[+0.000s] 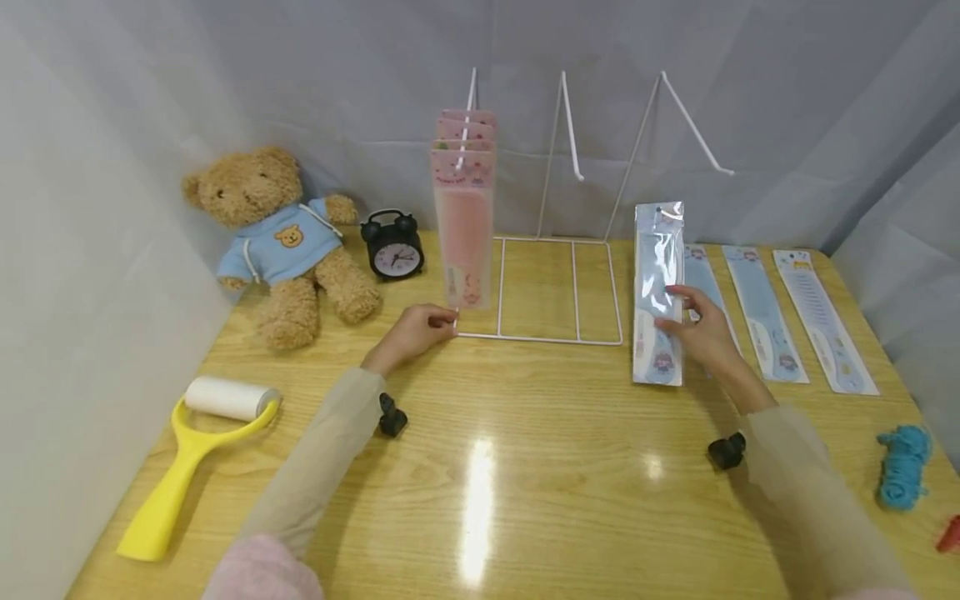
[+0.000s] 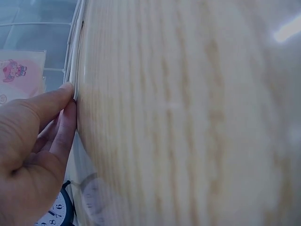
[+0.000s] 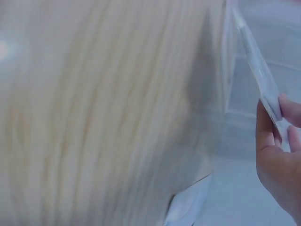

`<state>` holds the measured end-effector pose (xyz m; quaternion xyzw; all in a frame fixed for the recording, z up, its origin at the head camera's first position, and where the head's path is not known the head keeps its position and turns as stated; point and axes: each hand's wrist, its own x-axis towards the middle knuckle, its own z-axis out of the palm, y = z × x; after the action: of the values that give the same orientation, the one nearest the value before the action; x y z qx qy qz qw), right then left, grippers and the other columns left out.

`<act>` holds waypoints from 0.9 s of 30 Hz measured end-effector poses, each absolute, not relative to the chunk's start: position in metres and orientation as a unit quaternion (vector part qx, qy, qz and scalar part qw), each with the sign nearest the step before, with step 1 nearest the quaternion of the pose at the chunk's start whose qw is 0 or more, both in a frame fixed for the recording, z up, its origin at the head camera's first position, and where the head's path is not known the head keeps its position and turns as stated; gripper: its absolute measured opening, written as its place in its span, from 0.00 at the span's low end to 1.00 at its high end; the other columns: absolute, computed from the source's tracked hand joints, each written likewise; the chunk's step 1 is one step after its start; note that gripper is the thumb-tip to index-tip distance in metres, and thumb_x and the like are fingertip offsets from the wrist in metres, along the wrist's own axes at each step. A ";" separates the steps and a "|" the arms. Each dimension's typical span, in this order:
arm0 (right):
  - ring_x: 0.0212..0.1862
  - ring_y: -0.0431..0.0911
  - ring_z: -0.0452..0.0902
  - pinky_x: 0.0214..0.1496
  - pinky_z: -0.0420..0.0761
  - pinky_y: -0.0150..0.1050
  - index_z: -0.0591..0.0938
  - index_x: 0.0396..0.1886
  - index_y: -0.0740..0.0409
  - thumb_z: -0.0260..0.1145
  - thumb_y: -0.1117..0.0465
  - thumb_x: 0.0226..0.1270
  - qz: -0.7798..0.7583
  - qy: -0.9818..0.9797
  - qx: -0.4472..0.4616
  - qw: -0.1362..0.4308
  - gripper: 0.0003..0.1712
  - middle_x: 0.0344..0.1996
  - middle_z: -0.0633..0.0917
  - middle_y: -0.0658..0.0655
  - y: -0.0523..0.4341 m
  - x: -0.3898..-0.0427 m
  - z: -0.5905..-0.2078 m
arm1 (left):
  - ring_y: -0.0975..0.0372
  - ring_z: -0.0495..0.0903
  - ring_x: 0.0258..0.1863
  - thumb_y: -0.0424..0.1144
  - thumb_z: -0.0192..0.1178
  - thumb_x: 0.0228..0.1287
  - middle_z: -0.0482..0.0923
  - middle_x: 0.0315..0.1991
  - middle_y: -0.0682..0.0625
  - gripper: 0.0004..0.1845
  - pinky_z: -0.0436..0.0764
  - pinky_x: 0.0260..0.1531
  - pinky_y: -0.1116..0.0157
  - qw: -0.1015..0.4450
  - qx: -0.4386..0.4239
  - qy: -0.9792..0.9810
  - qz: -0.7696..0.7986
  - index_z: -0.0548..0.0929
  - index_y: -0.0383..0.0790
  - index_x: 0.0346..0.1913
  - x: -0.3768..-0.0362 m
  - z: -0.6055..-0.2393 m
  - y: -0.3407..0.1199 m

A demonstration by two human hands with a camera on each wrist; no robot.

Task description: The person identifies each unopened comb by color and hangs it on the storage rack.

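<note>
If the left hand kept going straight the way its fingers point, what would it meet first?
The left hand points right, along the wire rack's front base bar, which its fingertips already touch. Further on, it would probably slide along that bar toward the held blue comb packet; depth is unclear.

head: high, looking forward and down over the pale wooden table (image 1: 525,467) | left wrist: very close at the white wire rack (image 2: 75,52) base, shared with head | right wrist: close, blurred, table grain
</note>
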<state>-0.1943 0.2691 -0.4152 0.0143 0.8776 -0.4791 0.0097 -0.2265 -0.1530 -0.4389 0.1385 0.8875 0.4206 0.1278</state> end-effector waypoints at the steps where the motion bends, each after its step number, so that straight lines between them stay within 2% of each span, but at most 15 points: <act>1: 0.35 0.39 0.66 0.28 0.70 0.28 0.66 0.67 0.62 0.65 0.64 0.64 -0.491 0.871 0.006 0.000 0.33 0.50 0.70 0.55 0.267 -0.192 -0.413 | 0.48 0.78 0.51 0.31 0.59 0.65 0.76 0.56 0.35 0.19 0.77 0.54 0.56 0.127 0.138 0.888 0.421 0.77 0.27 0.57 -0.227 -0.439 -0.153; 3: 0.33 0.34 0.66 0.25 0.71 0.24 0.67 0.65 0.63 0.65 0.67 0.63 -0.522 0.852 -0.018 -0.014 0.31 0.48 0.70 0.46 0.262 -0.186 -0.410 | 0.48 0.78 0.51 0.31 0.59 0.65 0.76 0.56 0.35 0.19 0.77 0.54 0.56 0.126 0.140 0.888 0.419 0.77 0.26 0.57 -0.227 -0.438 -0.153; 6: 0.36 0.32 0.71 0.29 0.75 0.22 0.71 0.60 0.58 0.65 0.74 0.61 -0.580 0.812 -0.060 -0.030 0.28 0.47 0.71 0.38 0.254 -0.175 -0.405 | 0.48 0.78 0.51 0.32 0.59 0.65 0.76 0.56 0.35 0.19 0.77 0.54 0.56 0.127 0.137 0.887 0.423 0.77 0.27 0.57 -0.227 -0.439 -0.153; 9: 0.30 0.32 0.76 0.29 0.77 0.22 0.74 0.55 0.50 0.63 0.78 0.59 -0.639 0.762 -0.095 -0.044 0.28 0.48 0.73 0.41 0.246 -0.166 -0.404 | 0.48 0.78 0.50 0.31 0.59 0.65 0.76 0.56 0.35 0.19 0.77 0.54 0.56 0.124 0.140 0.887 0.422 0.77 0.27 0.57 -0.227 -0.440 -0.153; 11: 0.26 0.33 0.78 0.27 0.77 0.21 0.76 0.53 0.48 0.62 0.80 0.58 -0.666 0.735 -0.116 -0.059 0.29 0.47 0.74 0.44 0.241 -0.159 -0.403 | 0.49 0.78 0.50 0.31 0.59 0.65 0.76 0.55 0.35 0.19 0.77 0.54 0.57 0.123 0.142 0.887 0.422 0.77 0.26 0.56 -0.227 -0.441 -0.153; 14: 0.27 0.36 0.80 0.27 0.77 0.23 0.77 0.52 0.56 0.62 0.82 0.57 -0.703 0.686 -0.168 -0.084 0.26 0.47 0.74 0.48 0.236 -0.150 -0.404 | 0.49 0.78 0.50 0.32 0.60 0.65 0.77 0.55 0.35 0.19 0.77 0.54 0.57 0.123 0.144 0.888 0.419 0.77 0.27 0.56 -0.227 -0.441 -0.153; 18: 0.31 0.38 0.81 0.23 0.72 0.26 0.73 0.54 0.69 0.64 0.77 0.59 -0.714 0.642 -0.251 -0.121 0.22 0.50 0.75 0.50 0.232 -0.140 -0.405 | 0.49 0.79 0.49 0.32 0.60 0.65 0.77 0.55 0.35 0.18 0.77 0.54 0.57 0.124 0.142 0.889 0.418 0.77 0.27 0.56 -0.227 -0.441 -0.153; 22: 0.34 0.38 0.82 0.20 0.66 0.29 0.71 0.54 0.73 0.66 0.70 0.60 -0.702 0.629 -0.295 -0.159 0.23 0.52 0.75 0.51 0.230 -0.133 -0.405 | 0.49 0.79 0.49 0.32 0.60 0.65 0.77 0.55 0.35 0.18 0.77 0.53 0.57 0.126 0.140 0.888 0.420 0.78 0.27 0.56 -0.227 -0.441 -0.153; 27: 0.38 0.39 0.83 0.24 0.72 0.26 0.70 0.51 0.78 0.67 0.68 0.59 -0.693 0.624 -0.304 -0.194 0.25 0.51 0.76 0.52 0.224 -0.128 -0.403 | 0.50 0.79 0.49 0.32 0.60 0.65 0.76 0.57 0.36 0.18 0.78 0.53 0.57 0.129 0.137 0.887 0.422 0.78 0.28 0.57 -0.228 -0.441 -0.154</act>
<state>-0.1276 0.2243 -0.4025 -0.3038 0.6243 -0.6932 -0.1937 -0.2282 -0.1536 -0.4415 0.1372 0.8870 0.4216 0.1290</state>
